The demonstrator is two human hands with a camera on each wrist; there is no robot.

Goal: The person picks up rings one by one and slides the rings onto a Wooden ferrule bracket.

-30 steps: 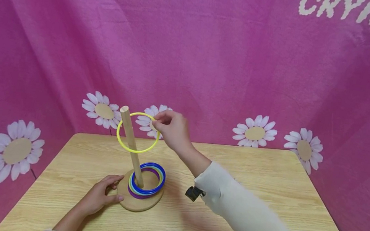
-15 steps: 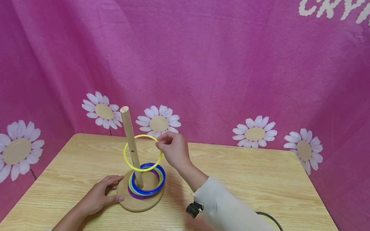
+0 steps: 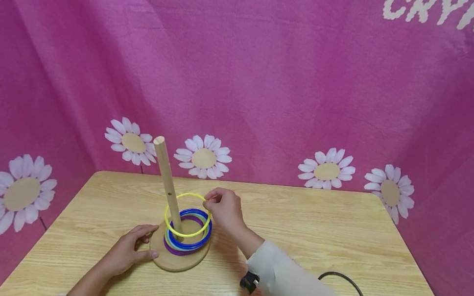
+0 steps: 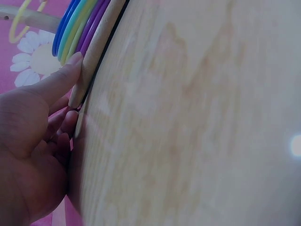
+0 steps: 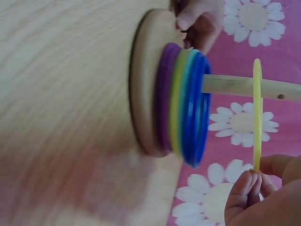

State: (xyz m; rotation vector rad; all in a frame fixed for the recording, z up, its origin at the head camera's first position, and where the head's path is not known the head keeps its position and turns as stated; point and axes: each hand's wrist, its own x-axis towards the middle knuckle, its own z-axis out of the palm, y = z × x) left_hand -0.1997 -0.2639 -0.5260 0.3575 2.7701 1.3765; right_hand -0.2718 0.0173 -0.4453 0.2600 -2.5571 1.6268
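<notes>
My right hand (image 3: 226, 212) pinches the edge of a thin yellow ring (image 5: 257, 117) between thumb and fingers. The ring encircles the lower part of an upright wooden peg (image 3: 166, 171), held apart from the stack below. That stack lies round the peg's foot: blue rings (image 5: 193, 122) on top, then a turquoise ring (image 5: 185, 99), yellow-green and purple (image 5: 164, 99) at the bottom. They rest on a round wooden base (image 3: 174, 262). On the base's left side my left hand (image 3: 124, 253) grips the rim, thumb on top and fingers at the edge.
The stand is on the left half of a wood-grain table (image 3: 298, 224). A thin black curved piece, like a cable (image 3: 355, 286), lies on the right, partly behind the sleeve (image 3: 299, 294). A pink cloth (image 3: 270, 97) with daisies hangs behind the table.
My right hand has lowered the yellow ring down along the peg, from near its top to just above the stack. The black curved piece has come into view. My left hand stays put.
</notes>
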